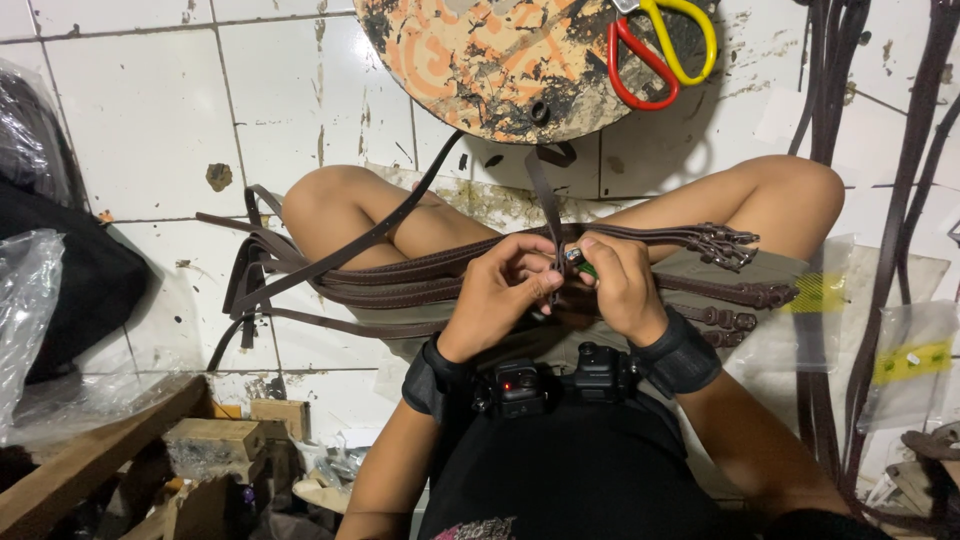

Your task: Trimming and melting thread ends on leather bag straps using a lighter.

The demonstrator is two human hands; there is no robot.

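I sit cross-legged on a white tiled floor with a bundle of dark brown leather straps (380, 285) lying across my lap. My left hand (497, 292) pinches one narrow strap (545, 200) that runs up toward the round board. Right beside it, my right hand (622, 288) grips a small green object with a metal tip (580, 262), held against the same strap. The two hands touch each other. Metal buckles (730, 245) hang at the right ends of the straps.
A round, paint-stained wooden board (490, 70) lies ahead with red and yellow scissors (660, 50) on it. More straps (900, 200) hang at the right. Black bags (50, 250) and clear plastic sit left; wood blocks (215, 440) lie lower left.
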